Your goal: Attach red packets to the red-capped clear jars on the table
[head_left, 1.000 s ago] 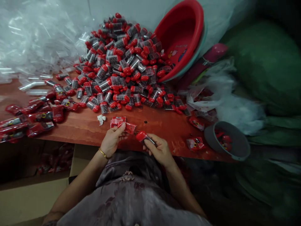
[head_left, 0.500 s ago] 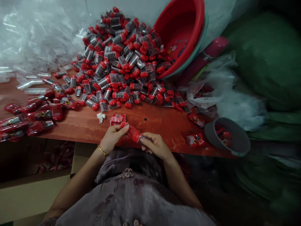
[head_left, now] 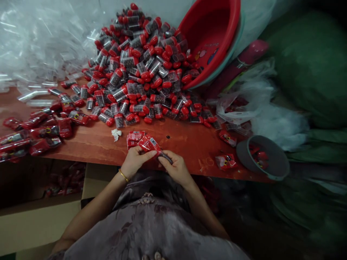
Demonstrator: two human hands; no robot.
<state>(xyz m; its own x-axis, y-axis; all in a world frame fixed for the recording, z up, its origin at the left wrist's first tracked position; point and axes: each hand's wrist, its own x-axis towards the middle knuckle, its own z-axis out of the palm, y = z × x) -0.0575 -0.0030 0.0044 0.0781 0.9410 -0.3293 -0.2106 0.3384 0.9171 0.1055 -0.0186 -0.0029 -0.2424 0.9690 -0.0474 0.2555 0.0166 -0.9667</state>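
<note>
Near the table's front edge, my left hand [head_left: 138,160] pinches a red printed packet [head_left: 149,143] with a barcode on it. My right hand [head_left: 176,167] is closed on the packet's lower right end, where a dark tube [head_left: 166,157] shows between the fingers. Just behind my left hand lies a small stack of flat red packets [head_left: 135,137]. A crumpled white scrap [head_left: 116,134] sits to their left. Beyond both hands rises a big pile of clear tubes with red caps and dark contents [head_left: 135,77].
Filled red packets [head_left: 45,130] lie at the left, clear empty sleeves [head_left: 46,47] behind them. A red basin [head_left: 230,36] leans at the back. A grey bowl [head_left: 278,164] with red pieces stands at the right edge. An open cardboard box [head_left: 40,220] is below left.
The red packet has turned, so its barcode side now shows. My left hand has shifted right along it, nearer my right hand. Both hands still hold it.
</note>
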